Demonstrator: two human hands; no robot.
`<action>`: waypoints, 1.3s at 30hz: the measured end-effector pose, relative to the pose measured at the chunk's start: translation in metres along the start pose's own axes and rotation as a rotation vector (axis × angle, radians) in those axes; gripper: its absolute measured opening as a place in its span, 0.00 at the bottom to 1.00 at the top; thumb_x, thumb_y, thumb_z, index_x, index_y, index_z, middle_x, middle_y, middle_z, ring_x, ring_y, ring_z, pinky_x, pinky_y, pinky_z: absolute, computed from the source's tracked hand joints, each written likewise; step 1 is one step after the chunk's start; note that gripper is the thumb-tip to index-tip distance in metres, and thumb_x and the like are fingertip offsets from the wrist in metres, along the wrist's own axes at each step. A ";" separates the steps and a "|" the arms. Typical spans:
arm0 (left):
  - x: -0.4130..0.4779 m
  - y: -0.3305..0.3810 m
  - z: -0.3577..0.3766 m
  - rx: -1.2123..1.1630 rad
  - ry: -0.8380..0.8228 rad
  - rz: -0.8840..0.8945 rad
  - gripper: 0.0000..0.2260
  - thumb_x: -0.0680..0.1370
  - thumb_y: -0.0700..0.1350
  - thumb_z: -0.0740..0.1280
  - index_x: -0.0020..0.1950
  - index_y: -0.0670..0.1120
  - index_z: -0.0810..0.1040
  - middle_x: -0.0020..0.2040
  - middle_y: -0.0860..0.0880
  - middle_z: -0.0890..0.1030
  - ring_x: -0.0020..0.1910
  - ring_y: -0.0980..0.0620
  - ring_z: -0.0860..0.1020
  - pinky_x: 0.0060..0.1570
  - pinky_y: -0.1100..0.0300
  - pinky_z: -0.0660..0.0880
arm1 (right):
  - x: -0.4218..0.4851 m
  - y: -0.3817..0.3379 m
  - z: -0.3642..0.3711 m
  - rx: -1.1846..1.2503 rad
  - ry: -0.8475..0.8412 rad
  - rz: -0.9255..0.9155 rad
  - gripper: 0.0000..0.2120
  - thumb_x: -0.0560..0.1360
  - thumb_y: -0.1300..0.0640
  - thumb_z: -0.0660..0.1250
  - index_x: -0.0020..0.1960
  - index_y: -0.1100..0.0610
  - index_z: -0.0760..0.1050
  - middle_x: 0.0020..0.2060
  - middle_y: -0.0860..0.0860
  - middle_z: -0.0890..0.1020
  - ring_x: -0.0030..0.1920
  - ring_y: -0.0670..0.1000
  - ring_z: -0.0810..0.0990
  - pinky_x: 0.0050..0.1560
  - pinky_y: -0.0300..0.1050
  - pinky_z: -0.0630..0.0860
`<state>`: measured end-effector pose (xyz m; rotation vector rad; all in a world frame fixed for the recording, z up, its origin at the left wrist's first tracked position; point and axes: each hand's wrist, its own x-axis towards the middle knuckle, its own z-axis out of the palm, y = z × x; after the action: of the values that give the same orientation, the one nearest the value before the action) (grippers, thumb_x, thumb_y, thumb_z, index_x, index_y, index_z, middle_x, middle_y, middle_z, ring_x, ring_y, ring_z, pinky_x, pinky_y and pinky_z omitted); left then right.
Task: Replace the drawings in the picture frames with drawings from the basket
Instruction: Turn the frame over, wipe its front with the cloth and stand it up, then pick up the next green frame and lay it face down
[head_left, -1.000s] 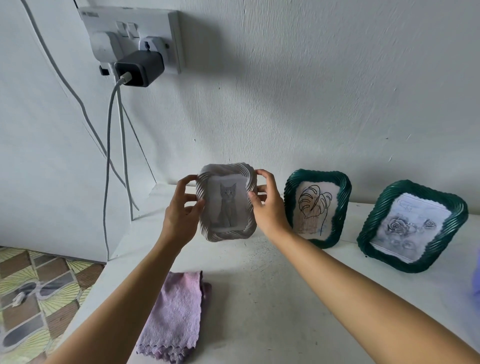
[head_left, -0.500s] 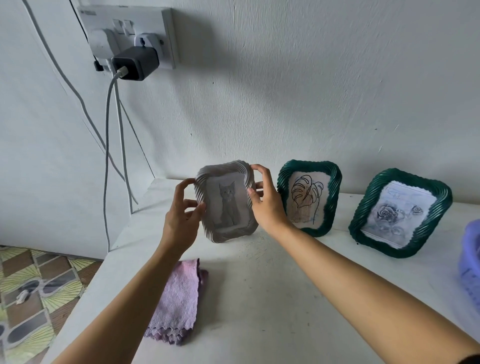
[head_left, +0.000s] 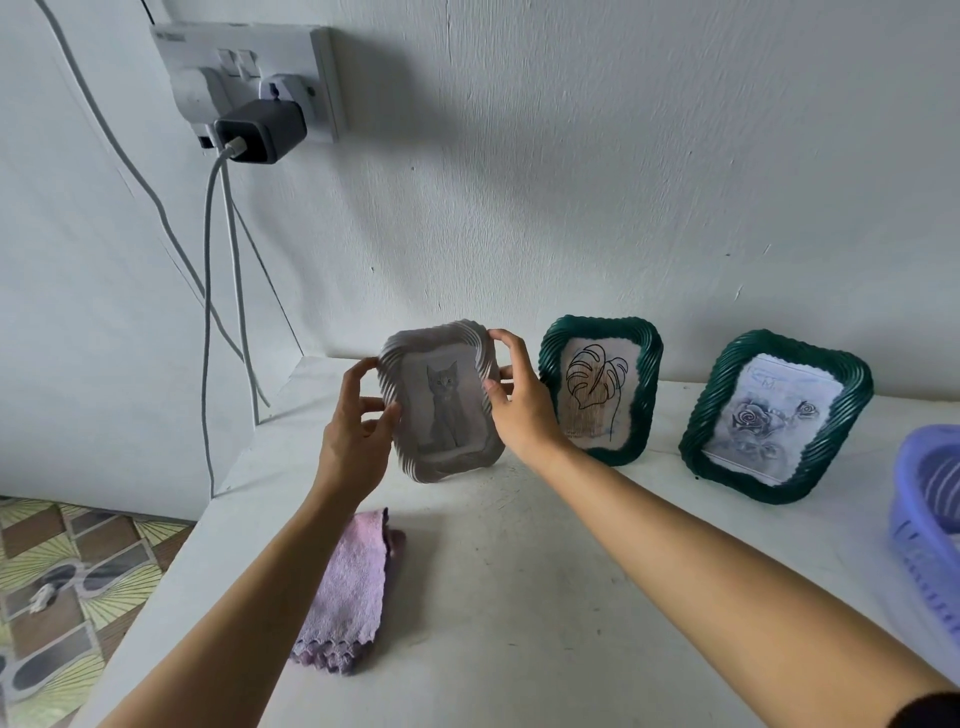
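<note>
A white wavy-edged picture frame (head_left: 441, 402) with a grey cat drawing stands upright at the back of the white table (head_left: 519, 571). My left hand (head_left: 356, 441) grips its left edge and my right hand (head_left: 519, 405) grips its right edge. To its right stand two dark green frames: one (head_left: 600, 387) holds a leaf line drawing, the other (head_left: 776, 415) a pencil rose drawing. A purple plastic basket (head_left: 924, 519) is cut off at the right edge; its contents are hidden.
A folded pink cloth (head_left: 350, 592) lies on the table near its left edge. A wall socket with a black charger (head_left: 260, 130) hangs above left, its cables (head_left: 228, 312) dropping beside the table. Patterned floor tiles (head_left: 67, 597) show at lower left.
The white frame with both hands on it sits slightly lower and closer to the table surface. The view has shifted, bringing the purple basket into sight at the right.
</note>
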<state>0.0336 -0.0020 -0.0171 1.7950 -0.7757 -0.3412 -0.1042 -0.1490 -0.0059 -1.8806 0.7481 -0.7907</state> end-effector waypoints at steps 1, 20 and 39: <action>-0.001 0.001 0.000 0.008 0.001 -0.003 0.22 0.82 0.44 0.66 0.67 0.67 0.65 0.50 0.48 0.81 0.42 0.47 0.84 0.49 0.41 0.81 | -0.001 -0.001 -0.001 0.002 -0.003 0.001 0.25 0.80 0.67 0.62 0.73 0.48 0.64 0.43 0.51 0.78 0.46 0.57 0.79 0.40 0.34 0.73; -0.069 0.070 0.034 -0.019 -0.036 0.134 0.09 0.81 0.45 0.67 0.61 0.52 0.75 0.48 0.52 0.81 0.46 0.57 0.80 0.39 0.69 0.74 | -0.092 -0.020 -0.104 0.083 0.108 -0.057 0.12 0.81 0.53 0.66 0.64 0.51 0.72 0.52 0.46 0.81 0.53 0.47 0.82 0.52 0.43 0.81; -0.038 0.089 0.154 -0.182 -0.090 0.032 0.20 0.84 0.43 0.61 0.75 0.54 0.66 0.66 0.50 0.73 0.69 0.51 0.72 0.68 0.48 0.73 | -0.052 0.032 -0.160 -0.044 0.271 0.060 0.21 0.81 0.58 0.63 0.73 0.50 0.67 0.70 0.51 0.72 0.71 0.49 0.69 0.70 0.54 0.68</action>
<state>-0.1132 -0.1064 0.0040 1.6034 -0.8095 -0.4595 -0.2653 -0.2040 0.0110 -1.8008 0.9917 -1.0104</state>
